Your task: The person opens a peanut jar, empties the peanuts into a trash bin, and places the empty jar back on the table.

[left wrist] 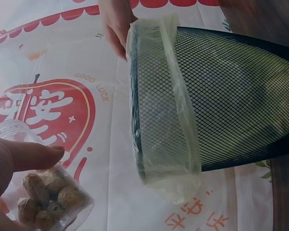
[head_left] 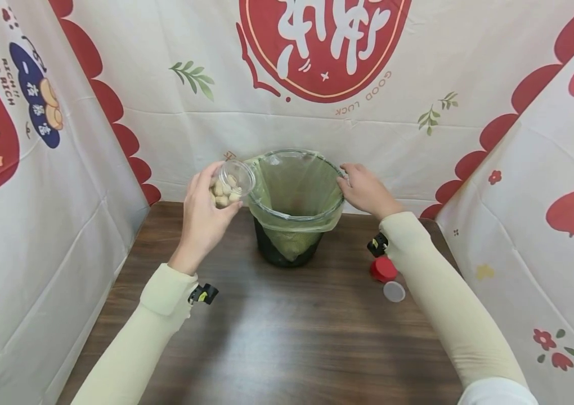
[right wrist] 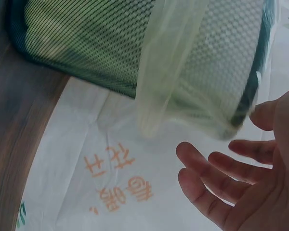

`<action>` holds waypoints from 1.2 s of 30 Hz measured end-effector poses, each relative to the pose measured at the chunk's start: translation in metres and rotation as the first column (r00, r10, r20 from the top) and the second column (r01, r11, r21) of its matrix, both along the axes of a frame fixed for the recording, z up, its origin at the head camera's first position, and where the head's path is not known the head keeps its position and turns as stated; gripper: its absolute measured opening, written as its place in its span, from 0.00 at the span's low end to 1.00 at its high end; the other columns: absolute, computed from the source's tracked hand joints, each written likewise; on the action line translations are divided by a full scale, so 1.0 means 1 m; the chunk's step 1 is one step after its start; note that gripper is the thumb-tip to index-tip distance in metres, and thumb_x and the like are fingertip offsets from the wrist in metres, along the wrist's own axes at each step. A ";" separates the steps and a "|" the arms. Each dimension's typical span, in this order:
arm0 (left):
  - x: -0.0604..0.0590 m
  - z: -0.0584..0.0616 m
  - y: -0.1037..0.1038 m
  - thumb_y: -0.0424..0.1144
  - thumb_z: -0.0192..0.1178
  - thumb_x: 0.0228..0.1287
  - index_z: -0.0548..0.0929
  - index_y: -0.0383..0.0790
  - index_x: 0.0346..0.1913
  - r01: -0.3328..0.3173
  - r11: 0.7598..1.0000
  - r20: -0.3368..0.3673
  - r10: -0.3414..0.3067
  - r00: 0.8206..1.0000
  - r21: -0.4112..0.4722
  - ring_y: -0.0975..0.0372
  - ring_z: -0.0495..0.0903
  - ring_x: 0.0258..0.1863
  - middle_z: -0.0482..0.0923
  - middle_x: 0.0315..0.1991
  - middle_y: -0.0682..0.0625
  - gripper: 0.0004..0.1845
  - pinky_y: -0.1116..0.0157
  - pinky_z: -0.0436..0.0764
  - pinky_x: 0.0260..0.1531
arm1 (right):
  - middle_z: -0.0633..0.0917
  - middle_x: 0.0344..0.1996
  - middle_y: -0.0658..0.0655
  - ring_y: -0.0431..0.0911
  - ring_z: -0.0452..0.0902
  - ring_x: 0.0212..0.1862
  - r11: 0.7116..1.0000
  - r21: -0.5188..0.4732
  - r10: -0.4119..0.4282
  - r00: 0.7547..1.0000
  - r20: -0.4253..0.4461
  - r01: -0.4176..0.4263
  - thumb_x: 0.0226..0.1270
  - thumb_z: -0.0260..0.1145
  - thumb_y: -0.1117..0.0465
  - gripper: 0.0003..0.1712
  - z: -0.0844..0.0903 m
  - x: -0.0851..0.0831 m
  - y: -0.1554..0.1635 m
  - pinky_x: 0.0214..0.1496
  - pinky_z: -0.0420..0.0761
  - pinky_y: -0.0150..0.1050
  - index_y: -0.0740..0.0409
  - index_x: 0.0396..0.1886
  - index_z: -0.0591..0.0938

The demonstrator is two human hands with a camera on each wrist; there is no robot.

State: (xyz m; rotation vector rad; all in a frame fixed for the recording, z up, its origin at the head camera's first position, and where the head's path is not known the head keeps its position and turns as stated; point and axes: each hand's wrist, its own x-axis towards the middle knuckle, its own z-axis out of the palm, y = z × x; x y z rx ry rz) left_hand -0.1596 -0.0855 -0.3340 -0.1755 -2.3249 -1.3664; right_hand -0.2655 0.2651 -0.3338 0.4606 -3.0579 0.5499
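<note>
Your left hand (head_left: 203, 211) is wrapped around a small clear cup (head_left: 233, 183) of peanuts (head_left: 223, 194), fingers and thumb curled on its wall. The cup is tipped, its open mouth turned toward three o'clock, so its long axis runs roughly nine to three with the opening leading. In the left wrist view you see your thumb (left wrist: 31, 155) lying across the cup and the peanuts bunched low inside it.

What matters here is where the bin lies from that cup. The mesh bin (head_left: 289, 256), lined with a pale green bag (head_left: 294, 191), stands at about three o'clock from your left hand, and the cup's lip sits just beside the bag's rim at the bin's nine o'clock edge, close enough that it may be touching, though the head view does not settle that. The bin's own axis is upright, mouth open to the top.

Your right hand (head_left: 365, 191) is at the bin's three o'clock edge, fingers loose and spread rather than gripping. In the right wrist view the fingers (right wrist: 216, 175) are apart and lie just beside the bag's folded cuff. Whether a fingertip rests on the rim is hard to tell. Your left hand is the one carrying the load and is nearer the opening.

On the table (head_left: 277, 332) near your right sleeve, at roughly five o'clock from the bin, lie a red cap (head_left: 383, 270) and a pale round lid (head_left: 394, 291).
</note>
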 end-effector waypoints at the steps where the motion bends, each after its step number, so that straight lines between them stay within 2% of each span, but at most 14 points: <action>1: -0.002 0.001 0.002 0.27 0.78 0.56 0.74 0.45 0.77 0.000 1.000 -0.006 0.000 1.000 0.004 0.46 0.72 0.70 0.75 0.70 0.39 0.44 0.41 0.69 0.72 | 0.67 0.78 0.77 0.70 0.63 0.80 1.000 -0.006 0.000 1.000 0.002 0.000 0.89 0.48 0.55 0.33 -0.001 0.000 -0.003 0.81 0.65 0.66 0.72 0.81 0.64; 9: -0.014 0.007 0.013 0.28 0.78 0.57 0.74 0.47 0.77 0.018 1.000 -0.020 -0.019 1.000 -0.015 0.48 0.70 0.72 0.74 0.72 0.41 0.44 0.43 0.69 0.73 | 0.64 0.80 0.79 0.71 0.53 0.84 0.999 -0.044 -0.030 0.999 0.020 0.031 0.87 0.48 0.58 0.34 -0.006 -0.004 -0.011 0.88 0.51 0.63 0.75 0.82 0.61; 12: -0.018 0.009 0.016 0.28 0.79 0.57 0.75 0.47 0.76 0.030 0.999 -0.023 -0.031 0.999 -0.028 0.48 0.70 0.71 0.74 0.71 0.40 0.43 0.43 0.70 0.72 | 0.65 0.79 0.78 0.71 0.54 0.84 0.997 -0.058 -0.043 0.999 0.014 0.044 0.86 0.49 0.59 0.34 -0.009 -0.007 -0.012 0.88 0.50 0.62 0.76 0.81 0.61; 15: -0.022 0.010 0.019 0.27 0.79 0.56 0.75 0.46 0.75 0.042 0.998 -0.029 -0.043 0.999 -0.048 0.48 0.70 0.71 0.74 0.71 0.40 0.43 0.43 0.70 0.72 | 0.69 0.77 0.79 0.70 0.59 0.82 0.997 -0.060 -0.042 0.999 -0.006 0.041 0.84 0.49 0.62 0.32 -0.011 -0.010 -0.013 0.89 0.48 0.61 0.77 0.79 0.64; 17: -0.025 0.012 0.021 0.27 0.79 0.56 0.76 0.46 0.75 0.048 0.997 -0.033 -0.050 0.998 -0.060 0.47 0.70 0.71 0.74 0.71 0.40 0.42 0.42 0.69 0.72 | 0.71 0.75 0.79 0.71 0.62 0.80 0.998 -0.055 -0.041 0.999 -0.019 0.040 0.83 0.49 0.65 0.31 -0.013 -0.012 -0.014 0.89 0.50 0.60 0.78 0.78 0.66; 24: -0.032 0.018 0.026 0.27 0.78 0.56 0.75 0.46 0.75 0.076 0.994 -0.031 -0.079 0.996 -0.077 0.47 0.70 0.71 0.75 0.70 0.40 0.43 0.42 0.73 0.71 | 0.77 0.69 0.80 0.71 0.72 0.73 0.997 -0.053 -0.053 0.997 -0.055 0.050 0.79 0.50 0.70 0.28 -0.017 -0.013 -0.017 0.77 0.72 0.65 0.79 0.74 0.70; 31: -0.040 0.022 0.031 0.26 0.77 0.56 0.75 0.46 0.76 0.091 0.988 -0.045 -0.097 0.994 -0.124 0.48 0.69 0.72 0.74 0.71 0.41 0.43 0.44 0.73 0.72 | 0.74 0.72 0.80 0.71 0.69 0.76 0.994 -0.085 -0.067 0.997 -0.040 0.063 0.77 0.48 0.72 0.31 -0.018 -0.009 -0.019 0.76 0.72 0.65 0.79 0.77 0.68; 36: -0.048 0.026 0.037 0.25 0.76 0.57 0.75 0.44 0.75 0.117 0.970 -0.085 -0.137 0.987 -0.213 0.46 0.69 0.70 0.75 0.69 0.39 0.41 0.46 0.74 0.71 | 0.70 0.75 0.79 0.70 0.67 0.78 0.992 -0.101 -0.077 0.997 -0.015 0.075 0.79 0.48 0.72 0.31 -0.017 -0.006 -0.019 0.74 0.74 0.64 0.78 0.79 0.65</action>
